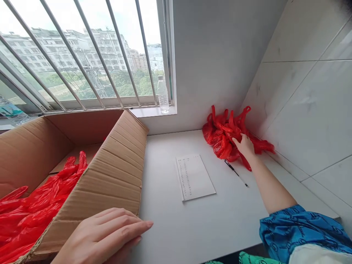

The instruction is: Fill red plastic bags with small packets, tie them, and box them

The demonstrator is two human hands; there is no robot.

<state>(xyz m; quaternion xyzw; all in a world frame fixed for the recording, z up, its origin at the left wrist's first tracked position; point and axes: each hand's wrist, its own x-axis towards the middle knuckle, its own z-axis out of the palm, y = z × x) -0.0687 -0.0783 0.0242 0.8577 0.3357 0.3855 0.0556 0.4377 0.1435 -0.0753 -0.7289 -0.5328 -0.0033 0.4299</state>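
Note:
At the right, my right hand [244, 147] reaches into a heap of red plastic bags [220, 134] on the white table [165, 227]. Its fingers close on the red plastic, though some of the fingertips are hard to see. My left hand [107, 234] lies by the near corner of a large cardboard box [110, 176], fingers stretched out and holding nothing. More red plastic bags [46, 205] fill the front of that box. Just below the heap lies a black-and-clear pen [236, 173]. A sheet of paper with handwritten columns [196, 178] rests mid-table.
A clear plastic bottle [163, 95] stands on the sill of the barred window [90, 55]. Another bottle [12, 112] lies tilted behind the box at far left. A tiled wall [310, 110] bounds the table on the right.

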